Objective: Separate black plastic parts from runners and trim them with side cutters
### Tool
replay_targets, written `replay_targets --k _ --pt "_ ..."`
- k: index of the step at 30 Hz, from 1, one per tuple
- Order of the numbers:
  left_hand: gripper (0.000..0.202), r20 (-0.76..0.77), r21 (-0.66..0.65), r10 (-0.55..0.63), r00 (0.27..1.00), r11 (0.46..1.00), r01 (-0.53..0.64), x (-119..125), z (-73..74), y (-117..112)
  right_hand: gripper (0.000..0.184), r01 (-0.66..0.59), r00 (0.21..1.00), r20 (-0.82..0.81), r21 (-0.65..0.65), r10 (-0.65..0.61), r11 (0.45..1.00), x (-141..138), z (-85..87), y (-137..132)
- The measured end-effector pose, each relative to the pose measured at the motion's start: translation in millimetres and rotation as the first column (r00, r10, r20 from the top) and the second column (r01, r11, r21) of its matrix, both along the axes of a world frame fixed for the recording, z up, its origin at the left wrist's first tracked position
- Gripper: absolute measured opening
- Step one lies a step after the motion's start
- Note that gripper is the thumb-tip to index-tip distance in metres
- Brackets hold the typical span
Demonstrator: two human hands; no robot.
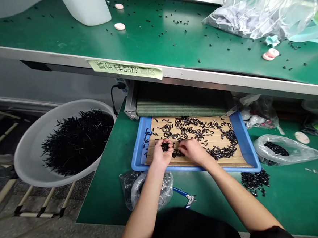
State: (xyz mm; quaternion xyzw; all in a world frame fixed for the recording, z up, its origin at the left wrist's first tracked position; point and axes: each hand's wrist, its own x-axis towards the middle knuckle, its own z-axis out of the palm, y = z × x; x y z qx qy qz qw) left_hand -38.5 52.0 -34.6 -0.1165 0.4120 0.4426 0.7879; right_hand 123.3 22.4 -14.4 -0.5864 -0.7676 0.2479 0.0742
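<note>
My left hand (161, 153) is cupped palm up over the left part of a blue tray (136, 149), with a small heap of black plastic pieces (165, 146) in its palm. Close beside it, my right hand (191, 150) has its fingers pinched together and pointing down at the tray. Whatever sits between those fingertips is too small to make out. A sheet of corrugated cardboard (216, 129) lines the tray. Many loose black pieces (223, 151) lie scattered on it, thickest along the right side and the front.
A conveyor belt (180, 108) ends above the tray's back edge. At left stands a white tub (28, 157) of black parts. Blue-handled cutters (187, 196), a clear bag (294, 152) and a black pile (256, 181) lie on the green table (207, 191). A shelf (153, 36) overhangs behind.
</note>
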Motion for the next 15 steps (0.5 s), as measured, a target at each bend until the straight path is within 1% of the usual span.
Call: replay_targets --k 3,5,6,8,10,13,14,15 --pt "0.022 -0.003 0.001 0.043 0.999 0.999 -0.043 -13 2.3 0 0.018 0.019 0.998 0.067 -0.022 -0.018 1.000 -3 -16.1 -4" --pt "0.022 -0.019 0.001 0.076 0.997 0.997 -0.076 -16 3.6 0 0.019 0.050 0.995 0.091 -0.013 -0.049 0.999 -4 -20.7 -4" --pt "0.021 -0.029 0.003 0.093 0.995 0.996 -0.093 -17 4.1 0 0.019 0.065 0.994 0.091 -0.007 -0.064 0.998 -4 -20.0 -3" --pt "0.021 -0.043 0.006 0.114 0.993 0.994 -0.114 -15 4.7 -2 0.021 0.089 0.994 0.067 0.008 -0.089 0.996 -5 -12.8 1" --pt "0.023 -0.045 0.004 0.114 0.992 0.993 -0.114 -11 4.8 -4 0.024 0.088 0.996 0.011 0.020 -0.088 0.996 -9 -0.4 6" --pt "0.028 -0.041 -0.006 0.106 0.993 0.994 -0.107 -7 4.5 -5 0.030 0.040 0.987 -0.156 0.059 -0.030 0.997 -18 15.9 9" --pt "0.029 -0.043 -0.005 0.113 0.993 0.993 -0.114 -7 4.6 -6 0.029 0.029 0.985 -0.173 0.073 -0.016 0.997 -21 18.4 8" --pt "0.029 -0.044 -0.003 0.124 0.991 0.992 -0.125 -8 4.6 -5 0.028 0.026 0.988 -0.154 0.082 -0.013 0.996 -23 19.0 7"
